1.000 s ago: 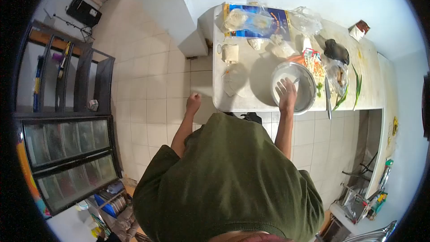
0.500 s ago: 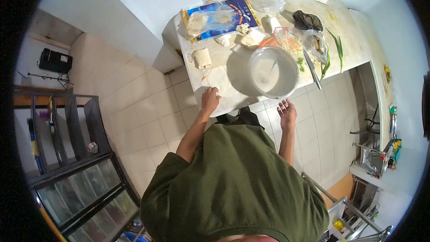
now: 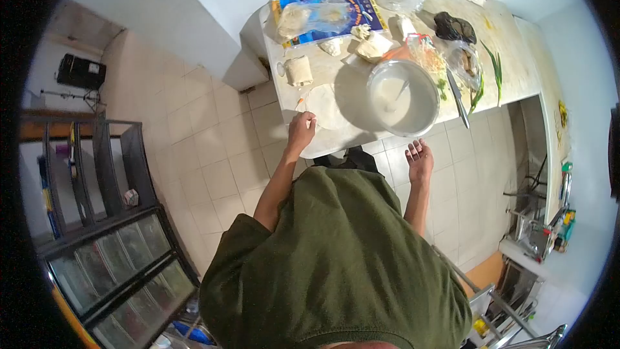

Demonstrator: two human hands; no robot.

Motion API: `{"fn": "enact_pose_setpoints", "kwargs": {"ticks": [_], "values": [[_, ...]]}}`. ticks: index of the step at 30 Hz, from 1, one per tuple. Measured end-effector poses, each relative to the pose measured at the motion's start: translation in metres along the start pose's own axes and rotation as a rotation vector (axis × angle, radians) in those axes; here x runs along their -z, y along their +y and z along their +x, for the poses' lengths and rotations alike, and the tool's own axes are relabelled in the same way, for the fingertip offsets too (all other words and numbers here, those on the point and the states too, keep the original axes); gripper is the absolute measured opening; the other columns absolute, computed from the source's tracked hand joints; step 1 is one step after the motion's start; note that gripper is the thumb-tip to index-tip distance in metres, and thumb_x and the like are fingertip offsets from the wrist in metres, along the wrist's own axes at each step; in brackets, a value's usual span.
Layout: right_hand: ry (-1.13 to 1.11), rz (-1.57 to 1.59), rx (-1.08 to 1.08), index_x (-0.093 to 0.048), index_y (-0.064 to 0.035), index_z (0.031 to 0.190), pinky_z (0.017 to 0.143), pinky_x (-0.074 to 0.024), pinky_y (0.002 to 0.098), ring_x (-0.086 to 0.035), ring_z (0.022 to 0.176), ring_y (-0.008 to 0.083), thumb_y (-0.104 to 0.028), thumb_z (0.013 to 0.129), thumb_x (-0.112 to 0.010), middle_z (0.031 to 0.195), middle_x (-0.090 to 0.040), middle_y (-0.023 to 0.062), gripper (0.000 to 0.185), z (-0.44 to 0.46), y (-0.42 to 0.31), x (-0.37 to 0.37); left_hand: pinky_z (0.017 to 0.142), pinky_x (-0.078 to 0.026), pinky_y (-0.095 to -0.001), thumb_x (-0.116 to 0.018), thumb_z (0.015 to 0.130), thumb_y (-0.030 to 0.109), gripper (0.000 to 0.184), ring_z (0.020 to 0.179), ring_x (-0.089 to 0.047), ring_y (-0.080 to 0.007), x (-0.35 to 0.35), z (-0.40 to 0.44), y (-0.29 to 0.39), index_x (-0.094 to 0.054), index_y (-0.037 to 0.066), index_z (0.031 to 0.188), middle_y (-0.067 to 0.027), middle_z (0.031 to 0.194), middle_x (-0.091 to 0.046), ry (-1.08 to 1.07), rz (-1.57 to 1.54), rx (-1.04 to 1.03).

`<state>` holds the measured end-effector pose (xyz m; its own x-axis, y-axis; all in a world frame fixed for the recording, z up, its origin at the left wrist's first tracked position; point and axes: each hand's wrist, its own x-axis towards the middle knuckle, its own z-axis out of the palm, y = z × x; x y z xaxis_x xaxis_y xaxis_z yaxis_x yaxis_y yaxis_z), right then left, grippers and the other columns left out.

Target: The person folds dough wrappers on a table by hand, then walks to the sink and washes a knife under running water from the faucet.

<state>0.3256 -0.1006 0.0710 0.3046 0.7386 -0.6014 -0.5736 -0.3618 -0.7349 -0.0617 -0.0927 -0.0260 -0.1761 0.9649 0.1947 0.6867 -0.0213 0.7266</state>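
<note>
My left hand [image 3: 301, 132] is at the table's near left edge, fingers curled together at the lower left rim of a thin round pale wrapper sheet [image 3: 327, 108]. A whitish bit shows at its fingertips, too small to name. A small orange piece [image 3: 300, 101] lies just above the hand. My right hand [image 3: 420, 160] is held off the table's front edge, below the bowl, palm up with loosely bent fingers apart and nothing in them. The large bowl [image 3: 436, 105] holds pale liquid and a spoon-like utensil [image 3: 403, 89]. A folded pale wrap [image 3: 298, 71] sits above the sheet.
A knife [image 3: 458, 98] lies right of the bowl with its handle over the edge. Green onion leaves [image 3: 496, 72], a black plastic bag [image 3: 454, 28], shredded vegetables [image 3: 426, 55] and a blue printed sheet [image 3: 323, 39] are on the table [image 3: 516, 68]. A dark shelf [image 3: 132, 161] stands left.
My left hand has shifted slightly left along the wrapper's rim and its fingers are more tightly curled. The right hand stays below the bowl. The whole view has shifted a little.
</note>
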Motion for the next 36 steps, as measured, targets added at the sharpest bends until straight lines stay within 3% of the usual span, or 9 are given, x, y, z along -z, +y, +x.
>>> {"fn": "enact_pose_setpoints", "kwargs": {"ticks": [3, 6, 9, 15, 22, 26, 29, 32, 36], "values": [[-0.035, -0.029, 0.015, -0.053, -0.0026, 0.123, 0.081, -0.0489, 0.0378, -0.059, 0.097, 0.0231, -0.027, 0.095, -0.058, 0.109, -0.059, 0.0085, 0.038, -0.005, -0.003, -0.021, 0.075, -0.051, -0.0371, -0.073, 0.083, 0.016, 0.025, 0.086, -0.064, -0.0281, -0.013, -0.012, -0.037, -0.061, 0.002, 0.1, -0.0135, 0.096, -0.065, 0.214, 0.064, 0.168], [-0.095, -0.018, 0.02, -0.053, -0.0027, 0.125, 0.082, -0.0488, 0.0378, -0.059, 0.097, 0.0232, -0.029, 0.095, -0.059, 0.109, -0.059, 0.0083, 0.041, -0.003, 0.0, -0.022, 0.079, -0.052, -0.0368, -0.078, 0.08, 0.019, 0.035, 0.092, -0.065, -0.0261, -0.009, -0.007, -0.062, -0.059, 0.002, 0.104, -0.0144, 0.098, -0.065, 0.146, -0.075, 0.485], [-0.1, -0.068, 0.002, -0.052, -0.003, 0.127, 0.083, -0.0481, 0.0377, -0.058, 0.099, 0.0229, -0.03, 0.095, -0.058, 0.111, -0.059, 0.008, 0.042, -0.011, 0.002, -0.019, 0.081, -0.053, -0.0363, -0.08, 0.078, 0.02, 0.039, 0.095, -0.065, -0.0254, -0.007, 0.006, -0.07, -0.058, 0.002, 0.106, -0.0136, 0.099, -0.065, 0.169, -0.123, 0.489], [-0.043, -0.124, -0.03, -0.051, -0.0047, 0.129, 0.09, -0.046, 0.0391, -0.054, 0.106, 0.0239, -0.033, 0.095, -0.058, 0.114, -0.056, 0.0071, 0.045, -0.021, 0.002, 0.017, 0.084, -0.051, -0.0444, -0.077, 0.078, 0.029, 0.045, 0.099, -0.061, -0.0348, -0.008, 0.057, -0.045, -0.058, 0.003, 0.109, -0.016, 0.105, -0.062, 0.026, 0.041, 0.452], [0.092, -0.111, -0.033, -0.051, -0.0061, 0.129, 0.094, -0.0439, 0.0413, -0.053, 0.107, 0.0241, -0.032, 0.095, -0.056, 0.115, -0.055, 0.0069, 0.043, -0.043, 0.001, 0.065, 0.082, -0.052, -0.0445, -0.067, 0.084, 0.018, 0.017, 0.099, -0.062, -0.0354, -0.024, 0.069, -0.058, -0.063, 0.007, 0.097, -0.0167, 0.1, -0.064, 0.004, 0.114, 0.505], [0.124, -0.078, -0.036, -0.051, -0.0061, 0.129, 0.093, -0.0442, 0.0405, -0.054, 0.107, 0.0241, -0.032, 0.096, -0.054, 0.116, -0.055, 0.0071, 0.042, -0.048, 0.009, 0.085, 0.077, -0.052, -0.0416, -0.064, 0.085, 0.016, 0.01, 0.085, -0.066, -0.0332, -0.031, 0.064, -0.086, -0.065, 0.006, 0.089, -0.0149, 0.087, -0.068, 0.299, -0.144, 0.457], [0.127, -0.059, -0.045, -0.051, -0.0056, 0.13, 0.091, -0.0446, 0.0402, -0.054, 0.107, 0.0242, -0.032, 0.096, -0.053, 0.116, -0.056, 0.0079, 0.042, -0.046, 0.012, 0.08, 0.075, -0.052, -0.0362, -0.067, 0.088, 0.018, 0.015, 0.083, -0.066, -0.0243, -0.024, 0.059, -0.098, -0.064, 0.003, 0.091, -0.0104, 0.088, -0.067, 0.335, -0.287, 0.47], [0.096, -0.023, -0.045, -0.05, -0.0041, 0.131, 0.089, -0.0457, 0.0403, -0.056, 0.105, 0.0251, -0.031, 0.096, -0.056, 0.115, -0.057, 0.0094, 0.045, -0.041, 0.019, 0.07, 0.077, -0.052, -0.0315, -0.067, 0.092, 0.024, 0.022, 0.088, -0.064, -0.0153, 0.007, 0.063, -0.067, -0.059, 0.007, 0.105, -0.0015, 0.091, -0.063, 0.143, -0.816, 0.746], [0.058, -0.06, -0.034, -0.049, -0.0029, 0.131, 0.089, -0.0466, 0.0409, -0.056, 0.106, 0.0258, -0.033, 0.094, -0.058, 0.117, -0.057, 0.0108, 0.049, -0.034, 0.023, 0.041, 0.083, -0.052, -0.0325, -0.067, 0.093, 0.022, 0.023, 0.092, -0.064, -0.0156, 0.036, 0.076, -0.015, -0.056, 0.01, 0.11, -0.0012, 0.099, -0.062, -0.081, -1.307, 0.729]]}}
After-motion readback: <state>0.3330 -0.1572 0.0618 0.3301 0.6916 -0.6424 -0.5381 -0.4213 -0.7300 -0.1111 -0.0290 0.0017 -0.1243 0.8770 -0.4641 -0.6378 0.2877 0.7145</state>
